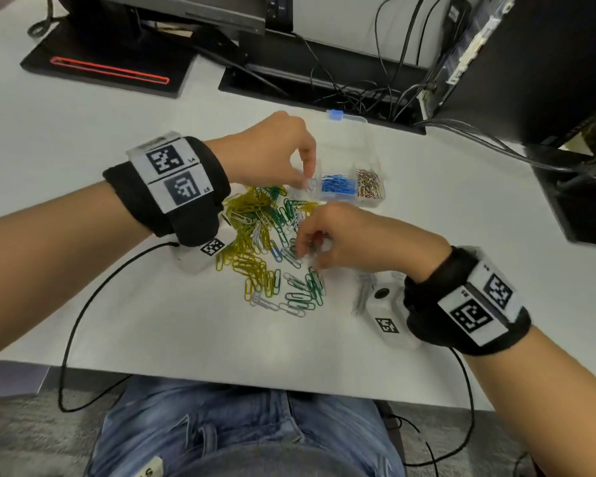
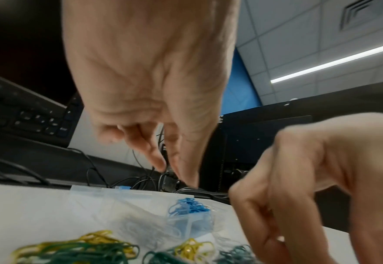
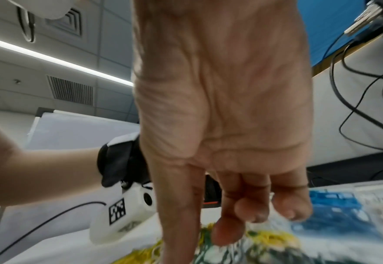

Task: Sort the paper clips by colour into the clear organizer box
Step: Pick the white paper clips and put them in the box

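A mixed pile of yellow, green and white paper clips [image 1: 262, 242] lies on the white table. Behind it stands the clear organizer box [image 1: 372, 146], holding blue clips [image 1: 338, 185] in the middle compartment, metal-coloured clips [image 1: 369, 187] on the right and white clips [image 1: 307, 189] on the left. My left hand [image 1: 308, 179] hangs over the left compartment. In the left wrist view its thumb and forefinger [image 2: 175, 174] point down, slightly apart, with nothing between them. My right hand [image 1: 303, 251] is curled over the pile's right side, fingertips pinching white clips; the right wrist view [image 3: 199, 241] is blurred.
A black monitor base with a red stripe [image 1: 107, 68] and a tangle of cables [image 1: 358, 87] sit behind the box. A black computer case [image 1: 565, 80] stands at the right. The table's front edge [image 1: 221, 373] is near my lap. A keyboard [image 2: 27, 117] lies far left.
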`<state>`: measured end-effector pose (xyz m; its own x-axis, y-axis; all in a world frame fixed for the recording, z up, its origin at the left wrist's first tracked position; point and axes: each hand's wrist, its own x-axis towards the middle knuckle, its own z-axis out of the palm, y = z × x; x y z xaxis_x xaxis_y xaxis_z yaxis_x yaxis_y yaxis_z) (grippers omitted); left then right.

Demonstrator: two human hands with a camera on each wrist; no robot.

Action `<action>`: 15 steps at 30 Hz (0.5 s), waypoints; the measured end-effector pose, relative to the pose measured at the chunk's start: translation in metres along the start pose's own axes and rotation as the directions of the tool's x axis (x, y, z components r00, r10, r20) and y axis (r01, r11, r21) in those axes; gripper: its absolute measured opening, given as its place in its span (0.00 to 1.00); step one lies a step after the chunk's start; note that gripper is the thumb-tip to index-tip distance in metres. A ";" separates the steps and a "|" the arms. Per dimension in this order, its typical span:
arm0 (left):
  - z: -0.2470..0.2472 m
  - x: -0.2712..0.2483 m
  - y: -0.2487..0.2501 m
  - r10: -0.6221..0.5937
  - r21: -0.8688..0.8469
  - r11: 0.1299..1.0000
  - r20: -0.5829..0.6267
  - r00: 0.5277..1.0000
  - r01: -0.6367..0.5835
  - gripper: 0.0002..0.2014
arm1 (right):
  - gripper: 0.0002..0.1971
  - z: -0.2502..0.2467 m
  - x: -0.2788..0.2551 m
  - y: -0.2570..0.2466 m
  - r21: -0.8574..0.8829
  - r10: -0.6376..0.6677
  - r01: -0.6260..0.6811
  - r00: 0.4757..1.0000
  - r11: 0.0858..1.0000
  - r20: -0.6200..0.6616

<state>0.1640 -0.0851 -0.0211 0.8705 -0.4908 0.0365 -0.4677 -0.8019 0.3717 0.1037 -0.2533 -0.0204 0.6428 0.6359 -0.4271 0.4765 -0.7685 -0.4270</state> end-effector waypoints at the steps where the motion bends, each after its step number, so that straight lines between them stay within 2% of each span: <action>1: 0.000 -0.007 0.002 0.027 0.016 0.999 0.075 0.997 -0.028 0.06 | 0.09 0.004 0.000 0.001 0.001 0.011 -0.011 0.999 1.000 0.029; 4: 0.002 -0.027 0.005 0.071 0.030 0.996 0.293 0.953 -0.083 0.08 | 0.11 0.006 -0.001 0.007 -0.077 0.073 -0.071 0.997 0.995 0.019; 7: 0.005 -0.040 0.006 0.083 0.009 0.995 0.409 0.909 -0.095 0.07 | 0.10 0.003 -0.001 0.009 -0.155 0.116 -0.124 0.991 0.980 -0.063; 13: 0.018 -0.039 0.009 0.053 0.116 0.987 0.441 0.896 -0.115 0.10 | 0.04 0.001 0.003 -0.009 -0.104 0.031 -0.041 0.995 0.994 -0.097; 15: 0.021 -0.038 0.008 0.065 0.099 0.988 0.438 0.897 -0.120 0.09 | 0.03 0.001 0.004 -0.007 -0.088 0.027 -0.042 0.987 0.995 -0.157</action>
<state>0.1241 -0.0801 -0.0391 0.6830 -0.6413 -0.3496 -0.5813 -0.7671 0.2713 0.1025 -0.2456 -0.0195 0.7416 0.5957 -0.3085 0.5004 -0.7975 -0.3371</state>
